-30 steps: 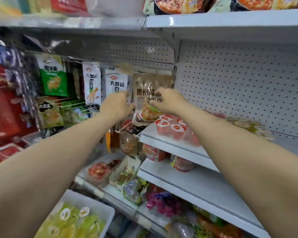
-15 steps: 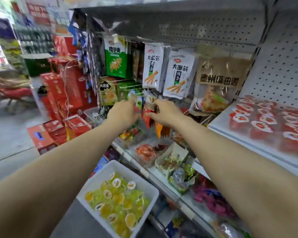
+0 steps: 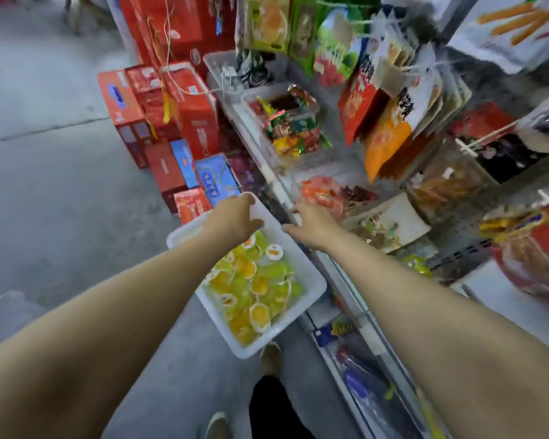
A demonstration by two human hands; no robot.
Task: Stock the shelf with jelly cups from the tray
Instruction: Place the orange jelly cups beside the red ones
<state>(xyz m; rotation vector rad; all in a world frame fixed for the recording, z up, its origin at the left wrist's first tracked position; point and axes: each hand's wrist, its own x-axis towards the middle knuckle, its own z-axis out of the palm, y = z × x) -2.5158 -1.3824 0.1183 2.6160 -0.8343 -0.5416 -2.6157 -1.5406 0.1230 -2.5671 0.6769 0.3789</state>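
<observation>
Both hands reach down empty, the left hand (image 3: 235,218) and right hand (image 3: 311,224) with relaxed fingers over the white tray (image 3: 311,289) of jelly cups (image 3: 254,280) on the floor, so next, I think, comes grasping some cups.

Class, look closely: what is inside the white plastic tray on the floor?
The white plastic tray holds a heap of yellow and green jelly cups. The left hand covers its far corner, and whatever lies beneath the top cups is hidden.

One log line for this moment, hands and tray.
left hand: open, over tray | right hand: open, empty, beside tray | jelly cups: in tray
</observation>
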